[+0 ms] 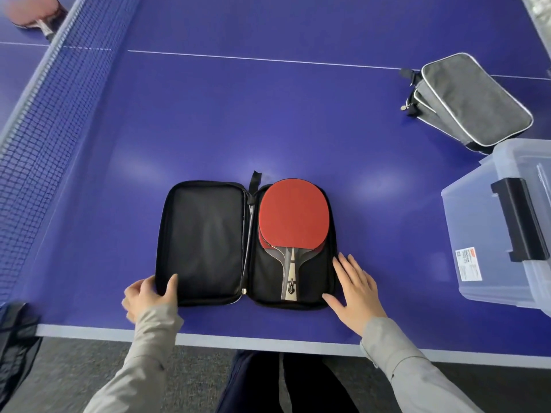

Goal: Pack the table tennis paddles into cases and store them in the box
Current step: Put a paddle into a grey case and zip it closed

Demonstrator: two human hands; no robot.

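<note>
Lying open flat on the blue worktop (238, 114), near its front edge, the black case (202, 242) shows both halves face up. The red-rubbered paddle (293, 213) rests in the right half, blade away from the person and handle pointing toward them. A second red edge shows just beneath the blade.

The left hand (149, 293) grips the near left corner of the case: thumb on the inner lining, fingers curled round the outer rim. The right hand (356, 290) lies palm down with fingers straight, gripping nothing, against the right edge of the case.

A closed grey case (474, 99) lies at the far right. Just nearer stands the clear plastic box (477, 234) with a black latch. The net (38, 114) crosses the left side. Beyond it lies another paddle (35, 13), blurred.
</note>
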